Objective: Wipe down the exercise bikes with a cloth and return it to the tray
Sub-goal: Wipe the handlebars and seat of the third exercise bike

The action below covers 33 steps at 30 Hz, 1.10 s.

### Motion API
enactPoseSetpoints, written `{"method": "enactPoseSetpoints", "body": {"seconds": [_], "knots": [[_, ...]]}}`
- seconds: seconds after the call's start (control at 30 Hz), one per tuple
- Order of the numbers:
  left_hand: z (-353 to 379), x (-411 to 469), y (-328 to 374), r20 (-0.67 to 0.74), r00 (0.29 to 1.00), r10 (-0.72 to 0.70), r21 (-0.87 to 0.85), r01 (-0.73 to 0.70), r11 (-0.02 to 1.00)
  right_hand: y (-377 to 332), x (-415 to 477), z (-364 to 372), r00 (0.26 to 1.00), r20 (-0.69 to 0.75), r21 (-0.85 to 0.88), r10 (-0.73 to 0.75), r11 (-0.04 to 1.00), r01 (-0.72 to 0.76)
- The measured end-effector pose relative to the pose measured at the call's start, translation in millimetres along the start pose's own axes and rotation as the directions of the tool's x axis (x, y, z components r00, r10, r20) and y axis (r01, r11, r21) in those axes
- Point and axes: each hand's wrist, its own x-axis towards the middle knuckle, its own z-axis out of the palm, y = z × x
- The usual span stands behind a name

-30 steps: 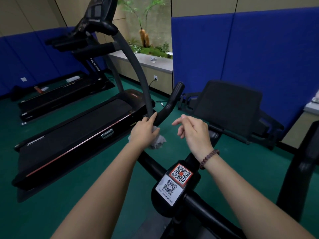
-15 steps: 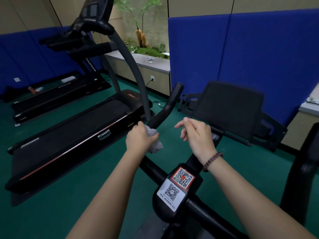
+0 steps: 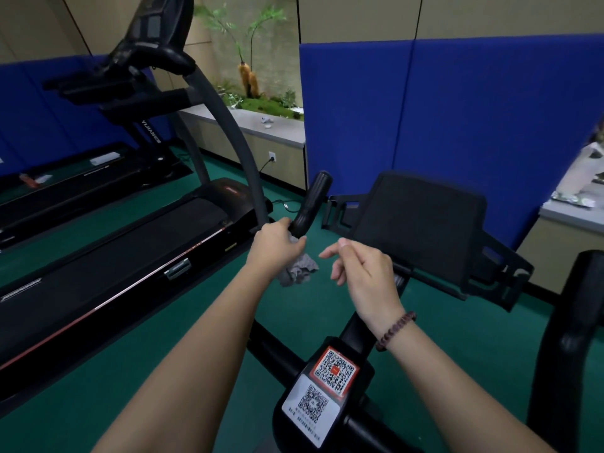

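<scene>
The cloth (image 3: 299, 273) at centre frame is mottled grey. The exercise bike (image 3: 421, 223) is matte black, with two black-and-white QR stickers at lower centre: the upper sticker (image 3: 334, 371) has an orange-red border and the lower sticker (image 3: 312, 408) is white. The floor (image 3: 327, 322) is deep green. The wall padding (image 3: 457, 109) is royal blue beneath beige panels (image 3: 490, 14). At left, the black treadmill (image 3: 130, 256) has a thin red stripe. The bracelet (image 3: 395, 330) has reddish-brown beads.

The left hand (image 3: 276, 248) grips a grey cloth (image 3: 299, 271) around the bike's black handlebar (image 3: 310, 207); the right hand (image 3: 362, 276) hovers nearby, fingers (image 3: 330, 253) loosely curled, holding nothing.
</scene>
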Motion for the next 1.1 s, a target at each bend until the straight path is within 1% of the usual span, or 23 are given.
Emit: {"method": "enactPoseSetpoints", "body": {"seconds": [0.17, 0.3, 0.43, 0.63, 0.77, 0.87, 1.03, 1.1], "knots": [[7.8, 23.8, 16.7, -0.021, 0.999, 0.025, -0.025, -0.025, 0.999, 3.6, 2.4, -2.6, 1.000, -0.022, -0.013, -0.009, 1.000, 0.009], [10.9, 38.7, 24.7, -0.040, 0.999, 0.037, -0.116, -0.041, 0.992, 4.1, 4.9, -3.6, 0.999, -0.042, -0.018, -0.001, 1.000, 0.000], [12.1, 46.7, 24.8, -0.062, 0.994, 0.086, -0.196, -0.097, 0.976, 4.5, 4.6, -4.0, 0.999, -0.031, -0.049, -0.012, 0.999, 0.011], [4.7, 50.2, 29.1, -0.082, 0.989, 0.124, -0.260, -0.142, 0.955, 5.9, 3.5, -5.2, 0.999, -0.025, -0.075, -0.026, 0.997, 0.024], [-2.0, 54.5, 35.3, -0.091, 0.983, 0.160, -0.269, -0.179, 0.946, 5.0, 2.7, -6.3, 1.000, -0.022, -0.086, -0.022, 0.996, 0.020], [-7.3, 61.1, 40.6, -0.103, 0.980, 0.168, -0.326, -0.193, 0.926, 4.7, 2.9, -7.4, 1.000, -0.022, -0.087, -0.016, 0.996, 0.015], [-15.7, 74.2, 47.5, -0.126, 0.959, 0.253, -0.354, -0.282, 0.892, 5.4, 2.9, -6.2, 1.000, -0.011, -0.080, -0.019, 0.997, 0.018], [-19.4, 80.9, 49.4, -0.154, 0.952, 0.265, -0.370, -0.304, 0.878, 6.4, 3.0, -6.0, 0.999, -0.011, -0.083, -0.034, 0.996, 0.033]]}}
